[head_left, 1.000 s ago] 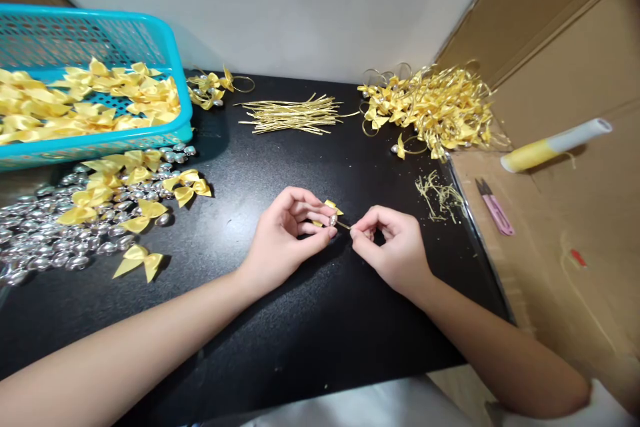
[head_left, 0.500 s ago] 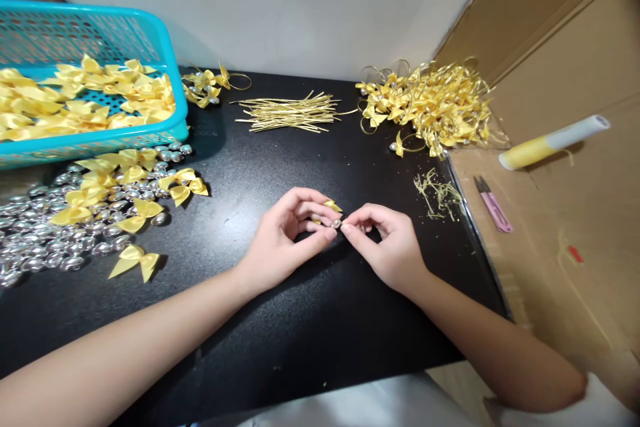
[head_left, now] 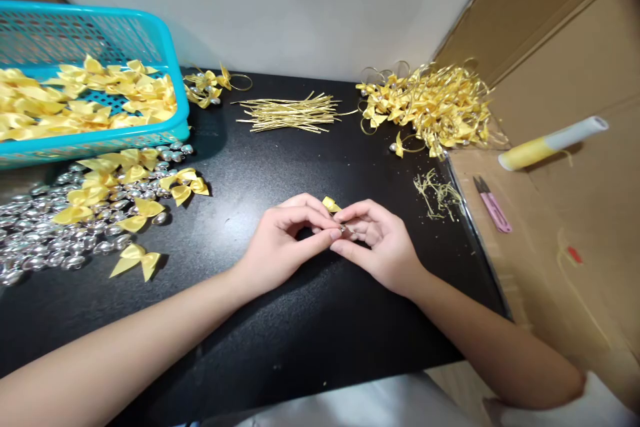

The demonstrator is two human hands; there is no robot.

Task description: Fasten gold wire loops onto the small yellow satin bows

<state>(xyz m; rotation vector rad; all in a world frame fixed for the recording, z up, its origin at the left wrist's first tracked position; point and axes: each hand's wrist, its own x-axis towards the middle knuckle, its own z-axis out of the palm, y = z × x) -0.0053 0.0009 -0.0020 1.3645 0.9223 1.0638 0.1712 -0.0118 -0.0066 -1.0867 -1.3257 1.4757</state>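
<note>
My left hand (head_left: 283, 243) and my right hand (head_left: 377, 243) meet over the middle of the black table (head_left: 280, 333). Both pinch one small piece between their fingertips: a yellow ribbon bow (head_left: 330, 204) with a silver bead and a thin gold wire. Only a corner of the bow shows above my left fingers. The bead is mostly hidden where the fingertips touch.
A turquoise basket (head_left: 100, 140) of yellow bows stands at the far left. Silver beads (head_left: 35, 240) and loose bows (head_left: 135, 260) lie before it. Gold wires (head_left: 290, 113) lie at the back, finished bows (head_left: 430, 107) at back right. Wire scraps (head_left: 437, 193), pink snips (head_left: 493, 203) and a tube (head_left: 550, 143) lie at the right.
My right hand has moved left and closed the gap to my left hand; the fingertips now touch around the bow. The gold wire that stuck out between the hands no longer shows.
</note>
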